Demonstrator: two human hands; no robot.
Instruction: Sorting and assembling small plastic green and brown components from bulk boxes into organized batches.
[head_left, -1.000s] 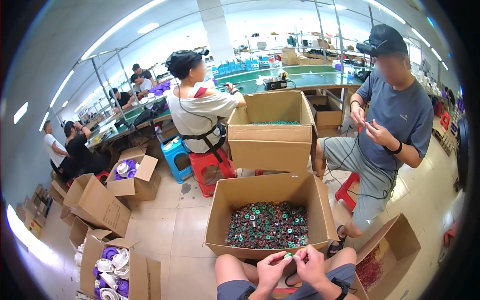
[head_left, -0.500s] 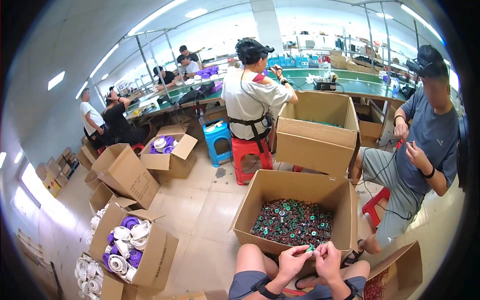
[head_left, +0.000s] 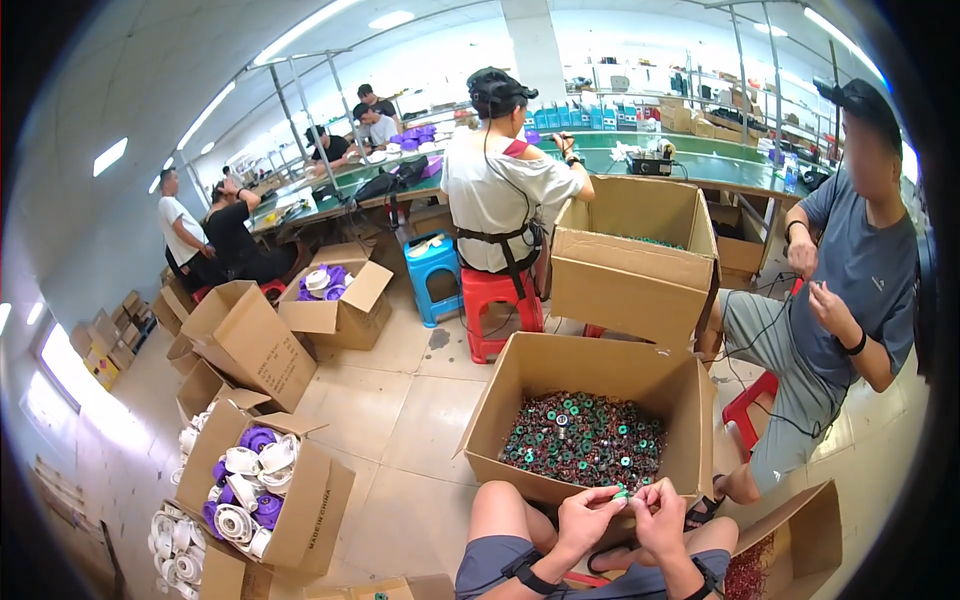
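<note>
My left hand (head_left: 586, 522) and my right hand (head_left: 660, 517) meet above my lap, at the near edge of an open cardboard box (head_left: 535, 482). The left fingertips pinch a small green part (head_left: 620, 493), perhaps ring-shaped. My right thumb and fingers are pressed together right beside it; what they grip is too small to make out. Inside the box lies a heap of small green ring parts with dark red wire (head_left: 585, 440). One silvery round piece (head_left: 562, 421) rests on top of the heap.
To my right, a seated co-worker (head_left: 850, 250) handles something small; another sits ahead on a red stool (head_left: 488, 310). A carton (head_left: 630, 280) stands beyond my box. A box of red wire pieces (head_left: 800, 545) is at lower right, white and purple housings (head_left: 250, 480) at left.
The view has tilted slightly, so the boxes appear a little higher. My hands stay together around the green part with only slight finger movement. The co-worker ahead has lowered a hand a little.
</note>
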